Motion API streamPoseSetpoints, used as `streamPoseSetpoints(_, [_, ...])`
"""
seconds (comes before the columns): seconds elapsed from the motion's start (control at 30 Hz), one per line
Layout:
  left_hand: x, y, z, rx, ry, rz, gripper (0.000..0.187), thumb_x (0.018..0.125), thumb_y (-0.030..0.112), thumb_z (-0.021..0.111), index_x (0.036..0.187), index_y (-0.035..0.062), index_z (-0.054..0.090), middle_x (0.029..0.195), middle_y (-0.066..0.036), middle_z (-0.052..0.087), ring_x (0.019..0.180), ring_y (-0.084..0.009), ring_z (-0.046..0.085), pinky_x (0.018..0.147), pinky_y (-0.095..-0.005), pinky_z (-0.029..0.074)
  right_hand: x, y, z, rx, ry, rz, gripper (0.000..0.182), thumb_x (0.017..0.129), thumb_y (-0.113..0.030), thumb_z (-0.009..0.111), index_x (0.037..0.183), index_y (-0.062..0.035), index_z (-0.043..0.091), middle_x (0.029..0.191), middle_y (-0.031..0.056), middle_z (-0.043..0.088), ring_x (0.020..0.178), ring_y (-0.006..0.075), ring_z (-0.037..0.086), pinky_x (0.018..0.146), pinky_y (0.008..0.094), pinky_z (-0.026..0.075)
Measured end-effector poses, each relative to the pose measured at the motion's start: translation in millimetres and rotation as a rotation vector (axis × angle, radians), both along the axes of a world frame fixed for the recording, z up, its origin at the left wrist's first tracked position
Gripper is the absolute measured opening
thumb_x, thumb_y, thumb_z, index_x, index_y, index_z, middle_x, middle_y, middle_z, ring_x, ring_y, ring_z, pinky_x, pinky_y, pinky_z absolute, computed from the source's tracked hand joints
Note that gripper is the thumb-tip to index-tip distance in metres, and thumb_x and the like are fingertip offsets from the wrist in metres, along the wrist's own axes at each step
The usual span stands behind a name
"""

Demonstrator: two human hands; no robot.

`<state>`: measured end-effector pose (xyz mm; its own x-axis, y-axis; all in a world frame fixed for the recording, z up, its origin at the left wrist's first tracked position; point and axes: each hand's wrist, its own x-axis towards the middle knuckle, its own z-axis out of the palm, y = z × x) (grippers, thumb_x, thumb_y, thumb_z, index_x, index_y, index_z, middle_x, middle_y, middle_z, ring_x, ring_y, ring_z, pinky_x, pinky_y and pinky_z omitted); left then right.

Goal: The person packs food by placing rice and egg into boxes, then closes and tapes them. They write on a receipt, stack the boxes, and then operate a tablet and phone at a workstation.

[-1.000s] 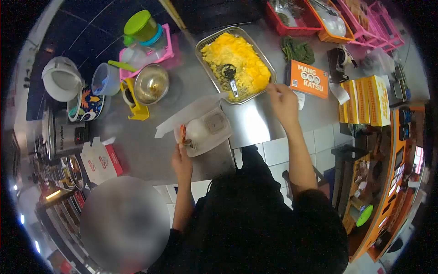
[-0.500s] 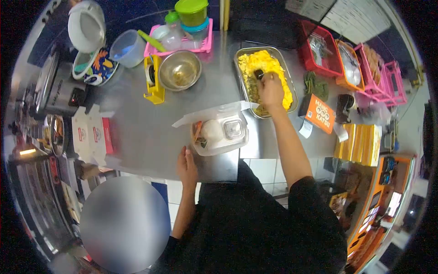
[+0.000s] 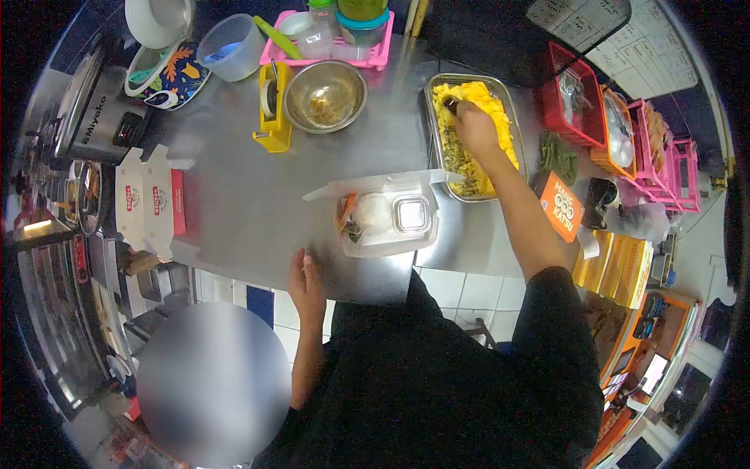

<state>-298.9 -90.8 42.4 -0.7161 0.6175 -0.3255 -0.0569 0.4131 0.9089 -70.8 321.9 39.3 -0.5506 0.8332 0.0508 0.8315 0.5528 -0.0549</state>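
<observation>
My right hand [image 3: 476, 131] is closed round a dark-handled utensil [image 3: 451, 103] over a metal tray [image 3: 522, 148] of yellow food [image 3: 500, 117], with darker bits along its left side. At the table's front edge, my left hand [image 3: 307, 288] hangs with its fingers apart and nothing in it. Between the hands stands an open white takeaway box [image 3: 383, 248]. A white mound [image 3: 373, 211], a small clear-lidded cup [image 3: 412, 213] and some orange and green pieces [image 3: 348, 211] are inside it.
Behind the box are a metal bowl [image 3: 325, 96], a yellow tape dispenser [image 3: 273, 125] and a pink basket [image 3: 380, 56]. Folded cartons [image 3: 144, 205] lie left. Right of the tray are an orange box [image 3: 559, 205], a red basket [image 3: 574, 117] and yellow boxes [image 3: 617, 266].
My right hand has moved slightly up and toward the tray's back left part with the utensil. The view has shifted, and my left hand sits slightly further left in it.
</observation>
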Motion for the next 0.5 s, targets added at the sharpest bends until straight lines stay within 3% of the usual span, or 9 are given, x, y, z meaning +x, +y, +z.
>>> streamPoseSetpoints(0.07, [-0.5,1.3,-1.8,-0.028,0.024,0.009,0.053,0.104,0.04,0.049,0.134,-0.003,0.053,0.11,-0.011,0.062,0.09,-0.0153,0.06,0.08,-0.0303,0.049,2.9,7.4,4.0,-0.076,0.173,-0.041,0.021,0.083,-0.011,0.061,0.102,-0.0047,0.062,0.103,0.0189,0.066,0.083,0.0386,0.067,0.072,0.0479,0.055])
streamPoseSetpoints(0.2, [0.7,8.5,-2.2,0.028,0.027,0.013,0.053,0.104,0.04,0.049,0.133,-0.0038,0.054,0.113,-0.012,0.062,0.089,-0.0155,0.061,0.08,-0.03,0.049,8.7,8.0,17.4,-0.254,0.247,-0.178,0.019,0.083,-0.013,0.062,0.099,-0.005,0.062,0.098,0.0202,0.066,0.084,0.0385,0.067,0.073,0.0479,0.053])
streamPoseSetpoints(0.37, [4.0,17.0,15.7,-0.034,0.005,-0.004,0.053,0.104,0.036,0.049,0.134,-0.0069,0.051,0.116,-0.017,0.061,0.098,-0.0202,0.06,0.085,-0.0334,0.051,25.0,-35.3,23.2,0.017,0.333,0.213,0.008,0.087,-0.008,0.063,0.089,-0.0015,0.06,0.121,0.0147,0.066,0.092,0.0354,0.067,0.079,0.0432,0.054])
streamPoseSetpoints(0.4, [4.9,16.0,12.6,-0.04,0.003,-0.003,0.053,0.104,0.036,0.049,0.134,-0.0069,0.051,0.116,-0.017,0.061,0.098,-0.0202,0.06,0.085,-0.0334,0.051,27.8,-39.9,22.2,-0.021,0.229,0.2,0.008,0.088,-0.009,0.06,0.092,-0.0017,0.06,0.129,0.0137,0.062,0.096,0.0345,0.066,0.082,0.0426,0.055])
streamPoseSetpoints(0.5, [7.5,15.9,5.0,0.027,0.035,-0.019,0.054,0.104,0.037,0.05,0.133,-0.0077,0.051,0.114,-0.017,0.062,0.097,-0.0204,0.061,0.085,-0.0333,0.051,37.1,-49.4,7.0,-0.037,0.078,0.264,0.01,0.089,-0.011,0.057,0.091,-0.0015,0.061,0.129,0.0137,0.063,0.096,0.0338,0.067,0.082,0.0419,0.056])
